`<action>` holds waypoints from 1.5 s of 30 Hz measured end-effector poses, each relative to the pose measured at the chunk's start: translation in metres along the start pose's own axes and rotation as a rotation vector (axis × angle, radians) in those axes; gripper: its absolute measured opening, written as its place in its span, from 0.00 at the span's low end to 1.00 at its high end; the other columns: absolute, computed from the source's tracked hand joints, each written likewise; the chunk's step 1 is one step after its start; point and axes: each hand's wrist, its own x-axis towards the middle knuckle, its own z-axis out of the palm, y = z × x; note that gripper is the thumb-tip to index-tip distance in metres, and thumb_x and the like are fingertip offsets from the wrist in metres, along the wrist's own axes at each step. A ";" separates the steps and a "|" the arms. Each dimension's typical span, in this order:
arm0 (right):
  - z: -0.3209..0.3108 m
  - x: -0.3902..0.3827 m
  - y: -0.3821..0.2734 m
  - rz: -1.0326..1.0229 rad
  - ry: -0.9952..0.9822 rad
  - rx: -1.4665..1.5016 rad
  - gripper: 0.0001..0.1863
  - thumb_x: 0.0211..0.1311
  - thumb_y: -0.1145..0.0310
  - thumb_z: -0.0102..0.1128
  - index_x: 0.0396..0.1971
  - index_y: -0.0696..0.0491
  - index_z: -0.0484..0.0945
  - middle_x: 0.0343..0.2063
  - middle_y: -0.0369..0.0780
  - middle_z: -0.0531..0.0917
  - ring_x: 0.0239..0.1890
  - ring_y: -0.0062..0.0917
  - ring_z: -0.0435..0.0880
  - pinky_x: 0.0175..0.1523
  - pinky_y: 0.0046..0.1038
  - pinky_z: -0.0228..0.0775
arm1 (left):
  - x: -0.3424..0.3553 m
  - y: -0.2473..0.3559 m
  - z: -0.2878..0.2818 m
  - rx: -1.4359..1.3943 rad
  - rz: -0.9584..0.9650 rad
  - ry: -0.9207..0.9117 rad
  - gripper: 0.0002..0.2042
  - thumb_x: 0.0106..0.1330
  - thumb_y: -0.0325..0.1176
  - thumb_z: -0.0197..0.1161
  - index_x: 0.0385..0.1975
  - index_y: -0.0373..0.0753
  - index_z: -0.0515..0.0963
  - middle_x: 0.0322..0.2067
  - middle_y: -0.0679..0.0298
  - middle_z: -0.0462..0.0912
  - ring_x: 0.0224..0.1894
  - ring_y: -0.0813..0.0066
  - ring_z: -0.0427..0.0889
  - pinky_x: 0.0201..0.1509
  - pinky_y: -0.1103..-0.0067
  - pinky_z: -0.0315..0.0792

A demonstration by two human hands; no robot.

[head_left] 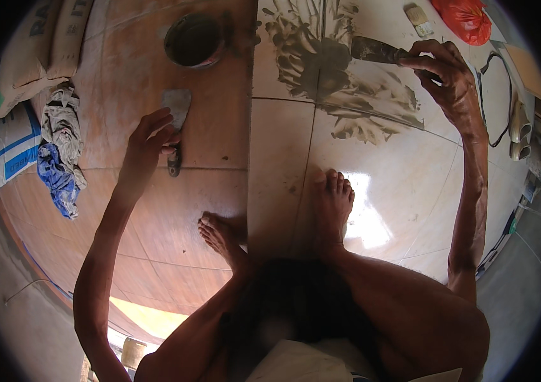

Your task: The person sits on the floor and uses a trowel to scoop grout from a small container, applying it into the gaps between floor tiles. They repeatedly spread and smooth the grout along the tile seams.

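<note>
My right hand (445, 73) is closed around the handle of a putty knife (372, 51). Its dark, smeared blade points left over a patch of wet grey paste (321, 70) spread in streaks across pale tiles. Another putty knife (178, 107), with a light metal blade and dark handle, lies on the brown tiles at left. Over the middle of that knife hovers my left hand (146, 137), fingers loosely apart; whether they touch it is hard to make out. Beyond it stands a round dark bucket (194, 41).
Filled sacks (28, 48) and crumpled cloths (60, 146) line the left side. A flat brush (418, 20) and a red plastic bag (464, 22) are at the far right. A step edge (249, 159) divides the brown tiles from the pale ones, between my bare feet.
</note>
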 end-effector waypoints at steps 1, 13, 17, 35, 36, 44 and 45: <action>0.000 0.003 0.012 -0.033 0.017 0.034 0.21 0.62 0.85 0.74 0.51 0.46 0.95 0.53 0.30 0.90 0.50 0.28 0.84 0.56 0.34 0.88 | 0.000 -0.001 0.001 -0.004 -0.014 0.001 0.27 0.85 0.45 0.64 0.78 0.41 0.73 0.70 0.59 0.82 0.61 0.66 0.90 0.64 0.66 0.80; 0.009 -0.004 0.008 -0.052 0.004 0.099 0.24 0.55 0.86 0.74 0.49 0.45 0.96 0.51 0.30 0.90 0.50 0.28 0.83 0.59 0.33 0.83 | 0.002 -0.005 -0.001 0.008 -0.022 -0.012 0.26 0.86 0.42 0.63 0.78 0.41 0.74 0.72 0.59 0.81 0.59 0.67 0.90 0.63 0.67 0.81; 0.024 -0.009 -0.024 -0.052 -0.003 0.165 0.24 0.54 0.85 0.76 0.49 0.45 0.96 0.50 0.30 0.90 0.50 0.28 0.83 0.59 0.34 0.84 | 0.002 -0.013 -0.002 0.024 -0.067 -0.021 0.26 0.86 0.43 0.63 0.78 0.41 0.74 0.72 0.58 0.81 0.59 0.67 0.90 0.63 0.68 0.81; 0.035 -0.048 -0.063 0.146 0.052 0.113 0.21 0.58 0.82 0.79 0.49 0.44 0.96 0.50 0.28 0.90 0.49 0.28 0.84 0.61 0.32 0.86 | 0.000 -0.014 -0.002 0.033 -0.061 -0.031 0.26 0.86 0.42 0.64 0.78 0.41 0.73 0.72 0.59 0.82 0.59 0.67 0.89 0.62 0.69 0.81; 0.035 -0.041 -0.073 0.131 0.046 0.119 0.21 0.57 0.82 0.79 0.49 0.44 0.96 0.50 0.28 0.90 0.49 0.28 0.84 0.60 0.32 0.86 | -0.001 -0.015 -0.003 0.034 -0.057 -0.036 0.26 0.86 0.42 0.63 0.78 0.41 0.73 0.72 0.58 0.81 0.59 0.67 0.89 0.62 0.69 0.81; 0.020 0.009 -0.097 -0.090 0.148 0.035 0.19 0.56 0.80 0.78 0.47 0.46 0.94 0.48 0.29 0.89 0.46 0.29 0.84 0.54 0.34 0.86 | 0.001 -0.010 -0.004 0.019 -0.022 -0.049 0.27 0.86 0.43 0.63 0.79 0.39 0.72 0.73 0.55 0.80 0.59 0.67 0.89 0.62 0.68 0.81; 0.025 0.015 -0.101 -0.113 0.135 0.033 0.18 0.56 0.80 0.77 0.46 0.47 0.94 0.48 0.29 0.88 0.46 0.29 0.84 0.54 0.34 0.86 | 0.000 -0.010 -0.004 0.030 -0.011 -0.051 0.27 0.86 0.43 0.63 0.79 0.39 0.72 0.73 0.55 0.80 0.59 0.67 0.89 0.62 0.69 0.81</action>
